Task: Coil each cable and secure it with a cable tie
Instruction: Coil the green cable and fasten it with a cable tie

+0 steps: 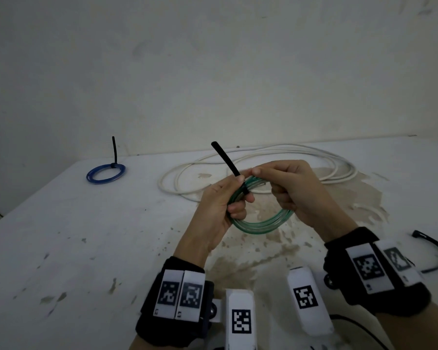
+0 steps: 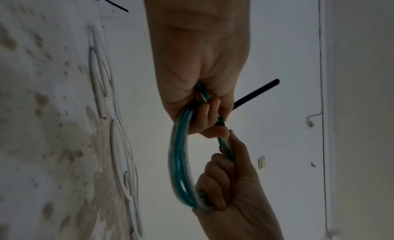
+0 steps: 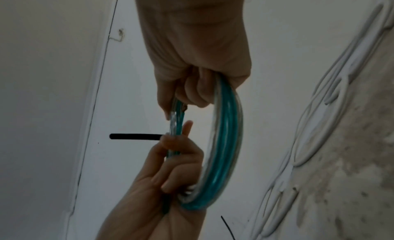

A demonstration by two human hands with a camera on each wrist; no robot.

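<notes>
Upper left: blue coiled cable already tied. Centre: left hand and right hand grip translucent green coiled cable, black plastic cable tie not yet visibly cinched; loose white cable remains.

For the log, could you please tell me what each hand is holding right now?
Left hand: grips the green cable coil and the black cable tie.
Right hand: grips the same coil.
</notes>
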